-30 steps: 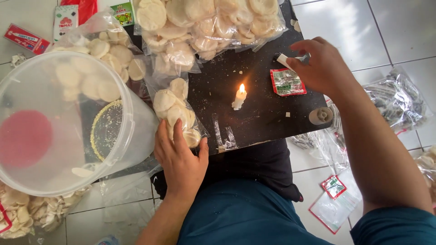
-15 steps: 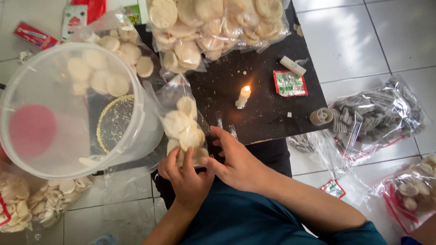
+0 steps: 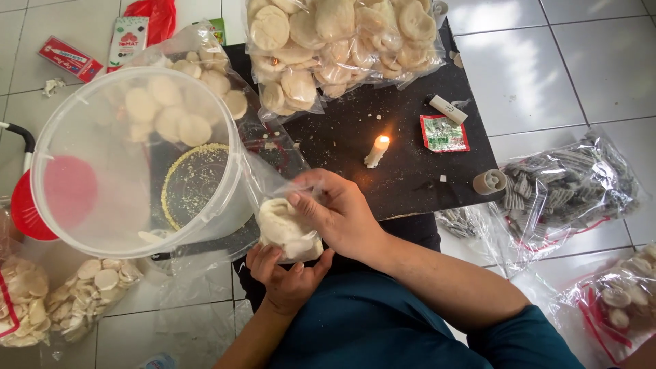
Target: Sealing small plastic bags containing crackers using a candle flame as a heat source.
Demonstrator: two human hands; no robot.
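Left hand cupped the small clear bag of crackers from below; right hand pinched its top (lit candle just beyond).

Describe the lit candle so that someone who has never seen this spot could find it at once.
Start at the dark rectangular board lying on the white tiled floor. Near its middle, just beyond the person's right hand, a short white wax candle stub stands upright. It alone carries a small flame; the white cylindrical lighter and the small red-and-green sachet to its right lie flat and unlit.
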